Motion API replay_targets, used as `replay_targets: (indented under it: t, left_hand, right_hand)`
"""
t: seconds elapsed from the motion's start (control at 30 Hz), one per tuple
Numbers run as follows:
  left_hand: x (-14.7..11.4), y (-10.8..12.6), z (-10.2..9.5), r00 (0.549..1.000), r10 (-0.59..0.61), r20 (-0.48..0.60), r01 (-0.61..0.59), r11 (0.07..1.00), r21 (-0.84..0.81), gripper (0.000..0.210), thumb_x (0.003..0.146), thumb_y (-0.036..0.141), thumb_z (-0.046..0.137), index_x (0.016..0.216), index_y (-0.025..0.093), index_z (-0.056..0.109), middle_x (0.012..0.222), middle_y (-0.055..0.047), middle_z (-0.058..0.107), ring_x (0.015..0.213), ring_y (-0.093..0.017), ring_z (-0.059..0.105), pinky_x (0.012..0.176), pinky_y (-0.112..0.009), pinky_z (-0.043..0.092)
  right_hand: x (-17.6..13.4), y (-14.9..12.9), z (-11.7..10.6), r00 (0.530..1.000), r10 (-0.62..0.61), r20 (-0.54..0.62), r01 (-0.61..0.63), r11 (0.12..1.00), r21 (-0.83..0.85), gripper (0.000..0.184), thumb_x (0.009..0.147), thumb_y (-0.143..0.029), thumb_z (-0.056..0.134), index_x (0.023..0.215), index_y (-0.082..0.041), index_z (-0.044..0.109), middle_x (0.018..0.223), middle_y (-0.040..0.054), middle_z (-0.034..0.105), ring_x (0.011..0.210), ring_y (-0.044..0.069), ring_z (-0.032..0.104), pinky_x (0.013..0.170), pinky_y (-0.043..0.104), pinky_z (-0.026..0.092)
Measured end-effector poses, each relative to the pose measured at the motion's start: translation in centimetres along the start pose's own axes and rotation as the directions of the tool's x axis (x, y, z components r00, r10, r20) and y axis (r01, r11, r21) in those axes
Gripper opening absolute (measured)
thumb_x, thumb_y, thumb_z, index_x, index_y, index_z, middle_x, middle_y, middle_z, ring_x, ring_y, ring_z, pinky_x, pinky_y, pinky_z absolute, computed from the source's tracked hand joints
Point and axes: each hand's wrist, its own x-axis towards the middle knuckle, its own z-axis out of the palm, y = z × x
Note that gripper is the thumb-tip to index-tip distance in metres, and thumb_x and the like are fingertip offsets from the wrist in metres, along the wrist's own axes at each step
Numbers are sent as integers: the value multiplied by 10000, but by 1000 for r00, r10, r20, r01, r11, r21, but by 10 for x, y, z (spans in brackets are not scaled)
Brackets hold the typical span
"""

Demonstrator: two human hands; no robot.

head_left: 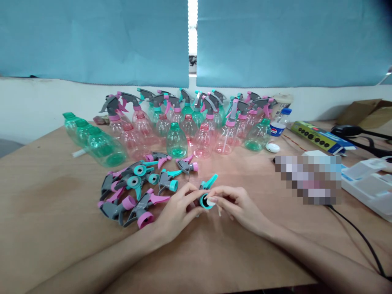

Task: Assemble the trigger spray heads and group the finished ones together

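Observation:
My left hand [179,208] grips a spray bottle trigger head [206,201], its teal collar facing me and its teal lever pointing up and away. Closed in a pinch, my right hand [234,204] holds a small white round piece [211,201] at the collar's opening; whether it sits inside or just at the rim I cannot tell. Left of my hands lies a pile of loose trigger heads [165,181] in grey with pink or teal collars. Behind them stand several clear bottles without heads, among them a green bottle [177,141] and a pink bottle [202,142].
Bottles with trigger heads fitted [226,134] crowd the table's back. Open green bottles [105,145] stand at the left. To the right are a white earbud case [272,148], a blue-and-yellow box [318,136], a white plastic tray [370,175] and a black cable [358,234].

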Motion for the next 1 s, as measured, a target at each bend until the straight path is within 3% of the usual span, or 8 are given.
replay_targets:
  t: [0.2, 0.43, 0.53, 0.6, 0.73, 0.8, 0.93, 1.0]
  left_hand:
    - [-1, -2, 1, 1000, 12, 10, -12, 999, -42, 429, 859, 117, 588, 1236, 314, 533, 952, 8, 516, 752, -117, 537, 709, -251, 489]
    - [-1, -2, 1, 1000, -4, 28, 7, 997, -80, 396, 857, 120, 591, 1210, 296, 549, 957, 5, 513, 751, -115, 550, 704, -245, 500]
    - [-1, -1, 0, 1000, -7, 26, 9, 997, -71, 339, 877, 158, 564, 1192, 285, 566, 972, -5, 519, 715, -111, 548, 682, -253, 504]
    - [0, -1, 0, 1000, -1, 20, 3, 998, -60, 329, 890, 182, 551, 1200, 291, 564, 984, -12, 525, 730, -118, 547, 685, -259, 502]
    - [0, -1, 0, 1000, 5, 3, -5, 999, -38, 324, 892, 203, 564, 1201, 300, 561, 965, -9, 523, 781, -134, 543, 697, -257, 491]
    - [-1, -2, 1, 1000, 12, -5, -12, 1000, -19, 347, 894, 188, 560, 1220, 304, 547, 961, -6, 520, 792, -136, 542, 708, -260, 487]
    - [-2, -6, 4, 998, 57, -20, -57, 998, 31, 400, 895, 191, 562, 1273, 309, 507, 980, -11, 522, 842, -149, 547, 759, -282, 486]
    - [-3, -7, 5, 996, 83, -21, -82, 995, 51, 401, 894, 199, 566, 1278, 295, 502, 990, -19, 521, 867, -156, 546, 786, -297, 485]
  right_hand:
    - [1, 0, 0, 984, -177, 8, 176, 973, -148, 269, 921, -338, 499, 897, -201, 729, 769, 16, 714, 515, 96, 565, 506, 211, 460]
    - [0, 12, 0, 942, -331, 46, 331, 905, -265, 274, 950, -303, 450, 1018, -244, 709, 838, 25, 733, 652, 130, 648, 600, 236, 512]
    - [0, 11, -6, 921, -384, 58, 374, 837, -400, 307, 966, -272, 401, 1134, -244, 656, 760, 18, 694, 598, 124, 596, 560, 233, 480]
    - [1, 8, -12, 903, -430, -3, 368, 775, -513, 321, 959, -248, 398, 1201, -225, 608, 699, 6, 639, 523, 112, 514, 512, 229, 437]
    - [1, 2, -21, 827, -536, -170, 350, 728, -589, 213, 890, -205, 504, 1080, -201, 600, 611, -35, 529, 467, 93, 420, 458, 216, 375]
    - [1, 0, -20, 816, -562, -131, 391, 705, -591, 144, 863, -190, 533, 994, -198, 591, 602, -40, 508, 472, 91, 421, 457, 213, 369]
    - [1, -1, -15, 838, -539, 77, 468, 640, -609, 107, 851, -191, 524, 929, -182, 598, 711, 11, 573, 581, 117, 510, 520, 230, 407]
    - [2, -1, -14, 837, -537, 111, 479, 619, -623, 109, 845, -200, 519, 915, -173, 599, 761, 36, 590, 641, 137, 541, 550, 241, 426]
